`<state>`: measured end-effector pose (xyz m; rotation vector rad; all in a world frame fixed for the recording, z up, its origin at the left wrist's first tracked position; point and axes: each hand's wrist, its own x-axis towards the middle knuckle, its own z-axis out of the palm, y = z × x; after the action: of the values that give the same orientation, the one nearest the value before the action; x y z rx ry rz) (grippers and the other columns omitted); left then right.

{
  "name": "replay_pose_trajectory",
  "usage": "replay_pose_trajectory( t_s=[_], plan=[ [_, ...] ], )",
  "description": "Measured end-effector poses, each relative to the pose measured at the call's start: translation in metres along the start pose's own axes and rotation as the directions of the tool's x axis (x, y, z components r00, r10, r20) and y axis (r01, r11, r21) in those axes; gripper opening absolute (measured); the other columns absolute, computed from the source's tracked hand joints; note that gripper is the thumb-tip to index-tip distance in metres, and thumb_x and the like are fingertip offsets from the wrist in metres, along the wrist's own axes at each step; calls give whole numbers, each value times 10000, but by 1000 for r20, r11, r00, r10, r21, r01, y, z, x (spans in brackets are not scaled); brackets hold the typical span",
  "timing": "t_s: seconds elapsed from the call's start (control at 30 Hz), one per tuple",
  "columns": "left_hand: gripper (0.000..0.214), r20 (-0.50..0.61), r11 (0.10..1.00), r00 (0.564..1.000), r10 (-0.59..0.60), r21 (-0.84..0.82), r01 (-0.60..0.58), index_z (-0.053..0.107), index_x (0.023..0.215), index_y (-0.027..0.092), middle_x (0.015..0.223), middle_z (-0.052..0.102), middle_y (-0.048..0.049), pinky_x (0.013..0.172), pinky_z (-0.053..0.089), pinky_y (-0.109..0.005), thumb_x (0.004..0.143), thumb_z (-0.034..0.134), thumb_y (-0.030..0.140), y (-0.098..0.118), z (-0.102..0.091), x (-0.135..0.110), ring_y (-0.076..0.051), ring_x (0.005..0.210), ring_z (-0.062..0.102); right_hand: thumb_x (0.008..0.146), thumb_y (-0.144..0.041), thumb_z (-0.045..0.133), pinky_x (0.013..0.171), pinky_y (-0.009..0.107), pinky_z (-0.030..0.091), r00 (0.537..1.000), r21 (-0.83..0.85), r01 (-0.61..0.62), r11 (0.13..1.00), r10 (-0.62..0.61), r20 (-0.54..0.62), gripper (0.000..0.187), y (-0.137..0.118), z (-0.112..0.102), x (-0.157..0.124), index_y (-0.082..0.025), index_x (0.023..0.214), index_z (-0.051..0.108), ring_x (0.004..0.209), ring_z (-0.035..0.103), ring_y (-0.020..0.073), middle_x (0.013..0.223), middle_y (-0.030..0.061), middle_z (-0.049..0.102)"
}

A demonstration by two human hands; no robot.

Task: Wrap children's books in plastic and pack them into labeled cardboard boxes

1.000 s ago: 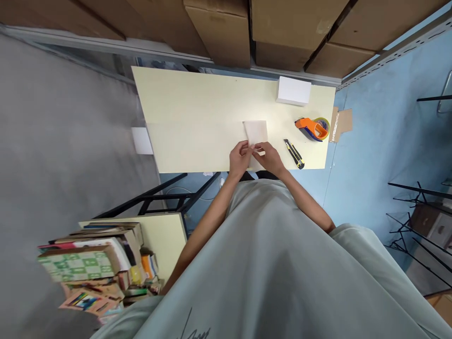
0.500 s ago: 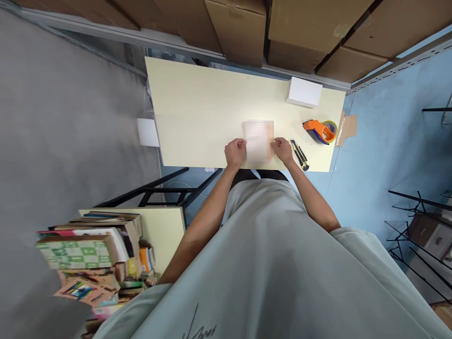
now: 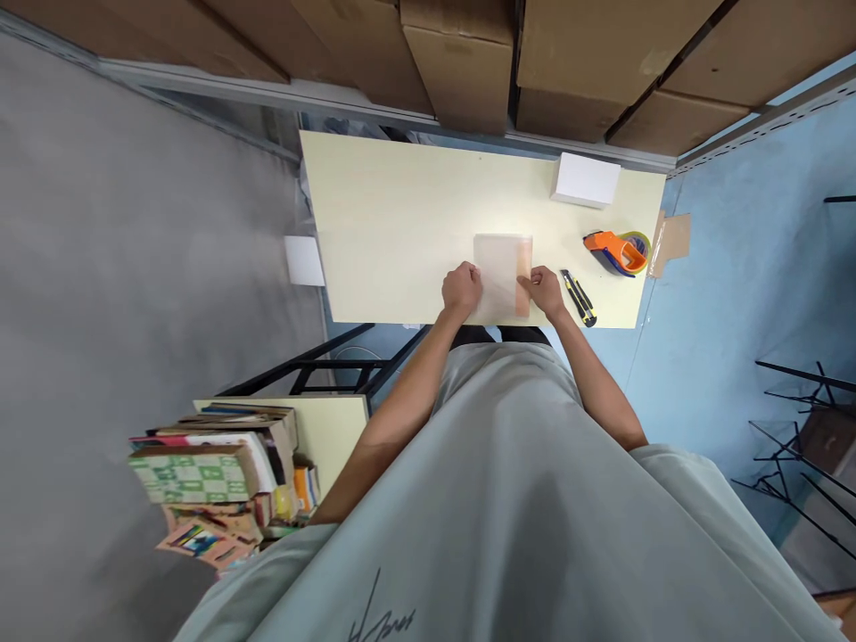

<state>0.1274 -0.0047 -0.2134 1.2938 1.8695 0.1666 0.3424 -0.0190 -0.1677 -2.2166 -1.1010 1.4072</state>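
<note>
A flat, pale rectangle [image 3: 496, 272] with a peach-orange strip along its right side lies near the table's front edge. It looks like a thin book or packet with a translucent cover; I cannot tell which. My left hand [image 3: 462, 287] is closed at its left edge, fingers curled under and partly hidden. On the opposite side, my right hand [image 3: 545, 291] is closed too, its thumb and fingertips pinching the orange strip. A black-and-yellow box cutter [image 3: 579, 298] lies just right of my right hand.
Beyond the cutter, an orange tape dispenser [image 3: 613, 251] sits on the cream table [image 3: 388, 223]. A white box [image 3: 587, 180] stands at the back right. Cardboard boxes [image 3: 461, 76] fill the shelf behind the table. Stacked books and papers [image 3: 201, 473] rest on a side table at lower left.
The whole view has shifted, so everything appears slightly farther right. The pale rectangle, blurred before, is sharper now. My right fingertips have moved inward from its edge onto the orange strip.
</note>
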Motion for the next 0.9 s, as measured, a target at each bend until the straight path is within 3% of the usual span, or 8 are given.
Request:
replay_pose_trajectory(
  t_s=[0.17, 0.3, 0.4, 0.5, 0.6, 0.67, 0.77, 0.9],
  plan=[
    [83, -65, 1000, 998, -16, -8, 15, 719, 995, 240, 1249, 762, -176, 1018, 570, -497, 1038, 649, 248, 13, 1, -11, -356, 1109, 759, 902, -464, 746, 808, 351, 582, 999, -28, 50, 998, -51, -16, 280, -24, 3, -30, -284, 917, 532, 800, 704, 200, 909, -17, 711],
    [134, 15, 995, 999, -33, -96, 35, 735, 1129, 247, 1054, 793, -112, 1019, 578, -480, 1008, 679, 228, 12, -9, -13, -336, 1078, 763, 944, -405, 707, 836, 358, 572, 994, -86, 85, 993, -91, -66, 213, -52, 18, -57, -290, 940, 528, 795, 732, 207, 1000, 8, 768],
    [193, 84, 986, 993, 78, -154, -65, 788, 1083, 244, 1163, 822, -114, 1041, 587, -444, 997, 623, 191, 4, -21, -10, -306, 1093, 774, 980, -390, 672, 825, 353, 560, 990, -137, 108, 985, -119, -78, 176, -72, 36, -72, -294, 961, 527, 804, 738, 214, 1033, 9, 774],
    [247, 222, 960, 958, 183, -251, -125, 824, 1042, 240, 1168, 849, -87, 1047, 601, -412, 942, 606, 177, -8, -35, -5, -290, 1090, 784, 1021, -387, 649, 828, 355, 549, 987, -204, 135, 970, -149, -57, 154, -88, 58, -80, -292, 984, 533, 819, 734, 213, 1072, 7, 766],
    [248, 376, 912, 891, 256, -399, -93, 811, 1019, 226, 978, 837, -44, 946, 635, -382, 892, 601, 193, -27, -53, -4, -260, 960, 773, 1053, -363, 637, 841, 366, 548, 986, -287, 151, 946, -165, -25, 121, -102, 81, -83, -286, 1024, 548, 853, 730, 221, 1139, 24, 761],
    [212, 410, 877, 870, 275, -477, -53, 788, 986, 218, 881, 800, -31, 886, 646, -370, 897, 596, 222, -41, -67, -5, -234, 885, 748, 1070, -339, 633, 854, 377, 555, 987, -343, 151, 927, -162, -4, 92, -109, 97, -81, -279, 1066, 563, 894, 734, 235, 1196, 51, 757],
    [172, 385, 863, 888, 251, -505, -25, 774, 968, 220, 863, 788, -39, 886, 660, -375, 926, 617, 278, -63, -86, -6, -218, 883, 743, 1101, -339, 625, 876, 408, 579, 991, -434, 126, 892, -128, 26, 98, -119, 125, -76, -261, 1140, 580, 991, 752, 285, 1274, 105, 740],
    [244, 307, 907, 936, 173, -420, -30, 809, 1086, 225, 1035, 847, -83, 991, 663, -412, 918, 640, 276, -87, -102, -2, -248, 1019, 782, 1149, -355, 561, 924, 489, 617, 997, -546, 72, 834, -52, 53, 183, -128, 164, -66, -227, 1278, 579, 1115, 768, 364, 1389, 188, 677]
  ],
)
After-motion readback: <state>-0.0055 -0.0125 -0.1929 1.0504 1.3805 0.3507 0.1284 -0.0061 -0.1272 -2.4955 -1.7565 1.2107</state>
